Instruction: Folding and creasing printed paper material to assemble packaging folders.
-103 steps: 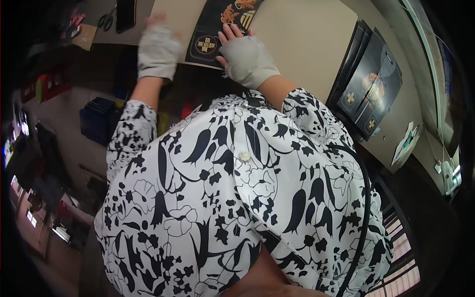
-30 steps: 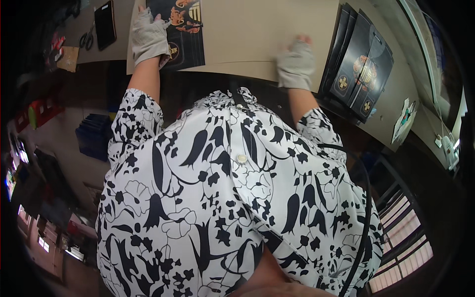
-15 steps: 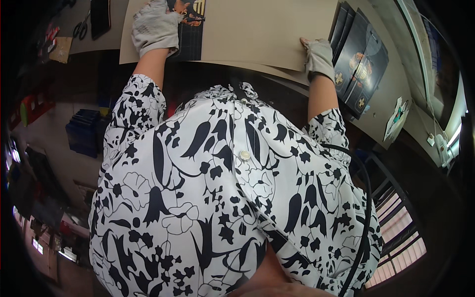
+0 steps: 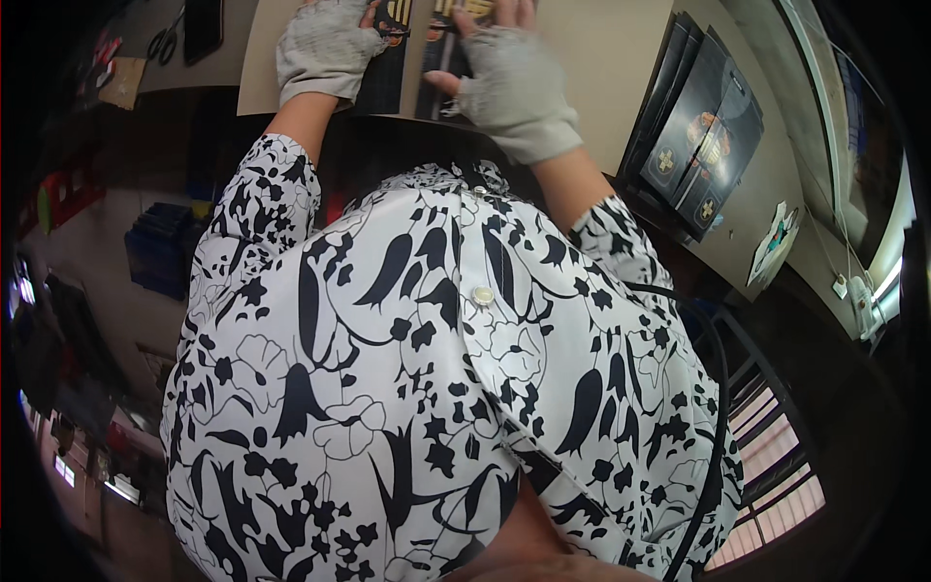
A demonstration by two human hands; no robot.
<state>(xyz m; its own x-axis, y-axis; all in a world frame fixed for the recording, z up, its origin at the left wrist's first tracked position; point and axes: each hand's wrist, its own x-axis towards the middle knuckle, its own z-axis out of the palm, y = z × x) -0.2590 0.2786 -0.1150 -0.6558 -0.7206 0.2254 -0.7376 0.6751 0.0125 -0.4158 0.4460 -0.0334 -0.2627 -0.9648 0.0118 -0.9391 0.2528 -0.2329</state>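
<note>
We note the right hand moved inward, loosely spread grip over a newly visible dark panel, so the sheet on the surface seems folded from both sides, left hand over the other panel, its grip indeterminable

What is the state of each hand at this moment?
Left hand: over dark printed sheet; grip cannot be told.
Right hand: open over a dark panel, blurred; hold unclear.
</note>
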